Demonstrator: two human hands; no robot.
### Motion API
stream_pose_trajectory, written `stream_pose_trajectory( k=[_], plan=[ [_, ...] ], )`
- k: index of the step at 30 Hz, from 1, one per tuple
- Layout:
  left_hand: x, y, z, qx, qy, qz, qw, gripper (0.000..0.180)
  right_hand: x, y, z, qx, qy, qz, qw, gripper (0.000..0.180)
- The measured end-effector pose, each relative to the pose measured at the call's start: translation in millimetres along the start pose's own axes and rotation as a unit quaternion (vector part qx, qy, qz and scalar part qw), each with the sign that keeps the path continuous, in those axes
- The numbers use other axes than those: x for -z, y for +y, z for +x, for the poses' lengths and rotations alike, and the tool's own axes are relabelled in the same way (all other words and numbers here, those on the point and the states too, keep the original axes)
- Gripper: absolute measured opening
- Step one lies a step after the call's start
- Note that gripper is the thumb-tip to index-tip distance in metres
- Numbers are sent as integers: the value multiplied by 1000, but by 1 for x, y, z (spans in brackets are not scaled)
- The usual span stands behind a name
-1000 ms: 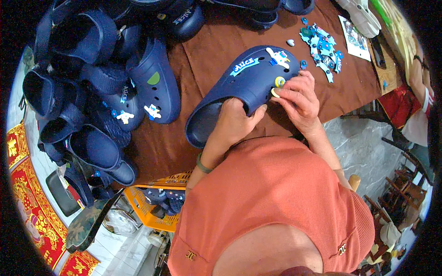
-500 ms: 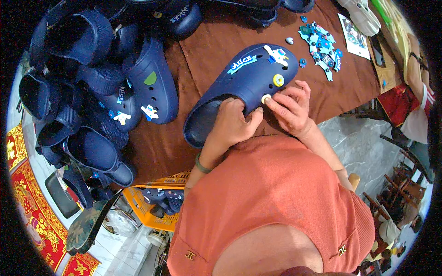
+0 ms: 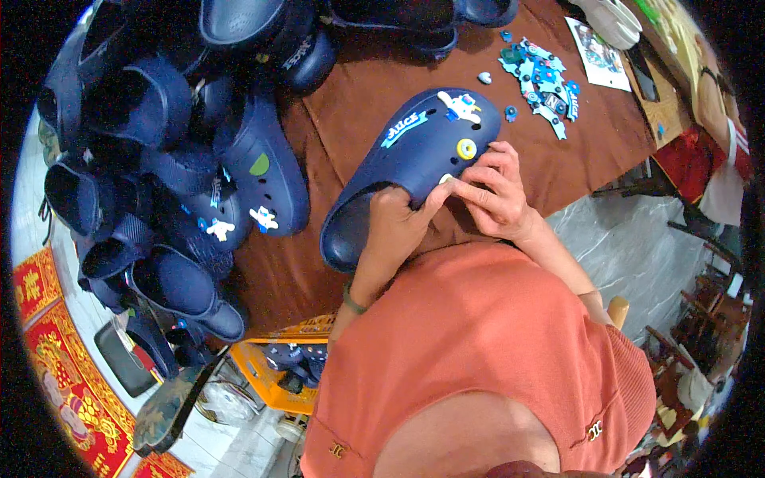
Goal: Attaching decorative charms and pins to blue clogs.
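Observation:
A navy blue clog point(image 3: 406, 163) lies tilted on the brown table point(image 3: 374, 88) in front of me. It carries a light blue word charm, a white and blue figure charm and a round yellow charm. My left hand point(image 3: 396, 227) grips the clog's side, thumb on top. My right hand point(image 3: 496, 195) presses a small white charm point(image 3: 445, 178) against the clog's upper with its fingertips, just below the yellow charm.
A heap of navy clogs point(image 3: 175, 167) fills the left side, and more clogs point(image 3: 335, 32) line the far edge. Loose blue and white charms point(image 3: 542, 76) lie at the far right beside a printed card point(image 3: 599, 52). An orange crate point(image 3: 275, 374) stands below the table.
The clog has shifted slightly toward me and to the left. My right fingers have slid from the yellow charm down to the small white charm below it.

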State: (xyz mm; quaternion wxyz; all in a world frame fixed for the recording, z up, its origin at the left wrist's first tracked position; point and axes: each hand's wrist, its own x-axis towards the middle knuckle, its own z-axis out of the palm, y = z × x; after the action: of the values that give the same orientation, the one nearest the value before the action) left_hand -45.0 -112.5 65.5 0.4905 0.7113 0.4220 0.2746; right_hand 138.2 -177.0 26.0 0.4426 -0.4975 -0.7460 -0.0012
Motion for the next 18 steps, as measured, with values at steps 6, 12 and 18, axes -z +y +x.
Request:
stream_pose_trajectory(
  k=[6, 12, 18],
  plan=[
    [-6, 10, 3, -17, 52, 30, 998, 30, -2, 4, -1, -26, 48, 38, 998, 29],
    [-2, 22, 12, 63, 45, 94, 993, 30, -1, 7, 5, -38, 25, 29, 999, 24],
    [-7, -2, 6, -44, 92, 108, 989, 29, -3, 4, 9, -31, 40, 33, 998, 21]
  ],
)
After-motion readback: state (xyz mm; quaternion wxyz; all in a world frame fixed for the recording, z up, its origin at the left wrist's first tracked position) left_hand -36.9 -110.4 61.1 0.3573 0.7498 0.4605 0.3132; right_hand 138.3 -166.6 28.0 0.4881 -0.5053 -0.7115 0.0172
